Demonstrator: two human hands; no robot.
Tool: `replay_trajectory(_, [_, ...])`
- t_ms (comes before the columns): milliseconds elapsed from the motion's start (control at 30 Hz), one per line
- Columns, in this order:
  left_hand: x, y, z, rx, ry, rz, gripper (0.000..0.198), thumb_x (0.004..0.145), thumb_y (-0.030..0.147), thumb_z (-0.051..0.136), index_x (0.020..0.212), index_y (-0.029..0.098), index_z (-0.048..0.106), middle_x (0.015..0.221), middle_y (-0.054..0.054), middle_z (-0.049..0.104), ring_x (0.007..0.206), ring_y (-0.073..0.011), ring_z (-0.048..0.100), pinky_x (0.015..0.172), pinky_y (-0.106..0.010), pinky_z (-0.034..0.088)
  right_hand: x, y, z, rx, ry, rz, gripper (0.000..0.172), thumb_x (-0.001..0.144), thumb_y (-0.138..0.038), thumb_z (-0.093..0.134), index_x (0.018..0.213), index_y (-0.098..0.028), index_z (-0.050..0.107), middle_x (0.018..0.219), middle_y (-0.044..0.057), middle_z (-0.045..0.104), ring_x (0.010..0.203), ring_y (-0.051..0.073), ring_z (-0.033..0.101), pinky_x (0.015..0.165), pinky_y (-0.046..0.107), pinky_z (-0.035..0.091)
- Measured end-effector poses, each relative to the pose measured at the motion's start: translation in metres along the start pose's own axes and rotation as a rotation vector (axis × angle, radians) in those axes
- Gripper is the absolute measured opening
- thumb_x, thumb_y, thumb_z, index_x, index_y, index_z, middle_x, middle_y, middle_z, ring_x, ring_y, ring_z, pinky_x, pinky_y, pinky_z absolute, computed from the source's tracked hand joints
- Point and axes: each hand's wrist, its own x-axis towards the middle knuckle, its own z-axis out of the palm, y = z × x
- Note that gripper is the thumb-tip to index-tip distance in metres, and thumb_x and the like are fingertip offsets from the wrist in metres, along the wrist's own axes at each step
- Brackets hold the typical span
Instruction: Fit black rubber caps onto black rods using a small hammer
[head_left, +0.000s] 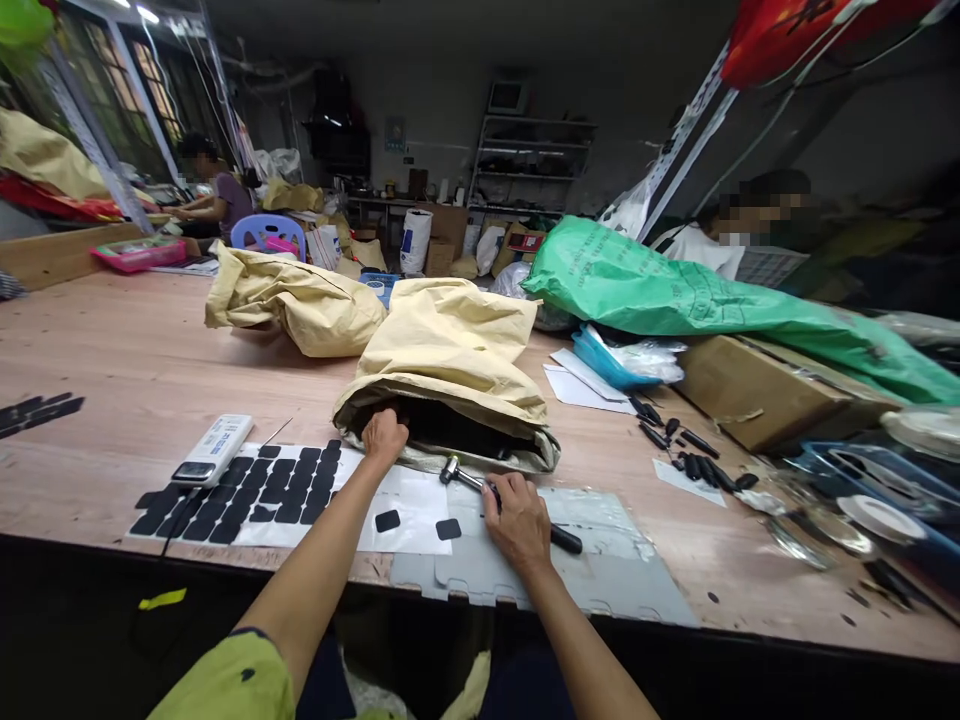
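Wooden bench (135,350): spread across the view.
Yellow sack (457,335): laid straight ahead, its open mouth faced toward the viewer.
Hammer (470,481): laid slantwise before the mouth, head pointed forward-left, handle back-right.
Right hand (519,515): placed nearer the hammer; grip curled round its shaft.
Left hand (385,437): placed in the mouth's left end; fingertips hidden, grip cannot be told.
Two loose black pads (388,520): set between the forearms.

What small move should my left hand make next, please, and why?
Probably, your left hand should draw back out of the open cream sack, bringing a piece if it has found one. Its fingertips are hidden inside, so I cannot tell what they hold, and your right hand is on the hammer.
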Motion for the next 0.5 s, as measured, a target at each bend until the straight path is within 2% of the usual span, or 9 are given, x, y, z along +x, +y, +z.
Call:
replay_trajectory(100, [-0.033,-0.018,-0.005,-0.129,-0.013,0.156,0.021,0.084,0.027,0.063,0.103,0.019,0.07,0.102,-0.008,0.069,0.097,-0.0244,0.064,0.082,-0.033,0.048,0.0,-0.001,-0.002,0.017,-0.007,0.006,0.021,0.091,-0.032,0.052,0.101,-0.022,0.068,0.096,0.004,0.062,0.088,0.019,0.051,0.077,0.032,0.035])
replay_trajectory(167, [-0.057,-0.03,-0.005,-0.235,-0.094,0.274,0.016,0.08,0.026,0.067,0.095,0.021,0.071,0.096,-0.003,0.069,0.092,-0.021,0.062,0.08,-0.031,0.047,0.0,-0.002,-0.003,0.027,-0.009,-0.001,0.021,0.09,-0.034,0.055,0.102,-0.022,0.068,0.096,0.004,0.061,0.088,0.019,0.051,0.077,0.032,0.035])
replay_trajectory(267, [-0.085,-0.044,0.001,-0.267,-0.204,0.359,0.013,0.077,0.024,0.071,0.089,0.021,0.072,0.09,-0.002,0.069,0.09,-0.0206,0.059,0.079,-0.031,0.045,-0.001,-0.002,-0.003,0.027,-0.004,-0.025,0.026,0.088,-0.035,0.058,0.108,-0.022,0.067,0.097,0.004,0.061,0.089,0.019,0.05,0.078,0.032,0.035])
replay_trajectory(367, [-0.097,-0.05,0.008,-0.229,-0.226,0.391,0.015,0.074,0.024,0.073,0.09,0.021,0.073,0.087,-0.002,0.067,0.09,-0.0216,0.056,0.08,-0.033,0.043,-0.002,-0.001,-0.002,0.014,0.004,-0.047,0.025,0.087,-0.036,0.06,0.107,-0.023,0.067,0.097,0.004,0.061,0.089,0.019,0.049,0.078,0.032,0.034])
replay_trajectory(500, [-0.098,-0.05,0.01,-0.193,-0.216,0.418,0.017,0.076,0.026,0.072,0.093,0.023,0.074,0.088,-0.002,0.066,0.09,-0.0218,0.055,0.082,-0.035,0.041,-0.003,0.0,0.0,-0.002,-0.002,-0.07,0.021,0.089,-0.036,0.058,0.102,-0.024,0.068,0.094,0.004,0.06,0.087,0.019,0.048,0.077,0.032,0.033])
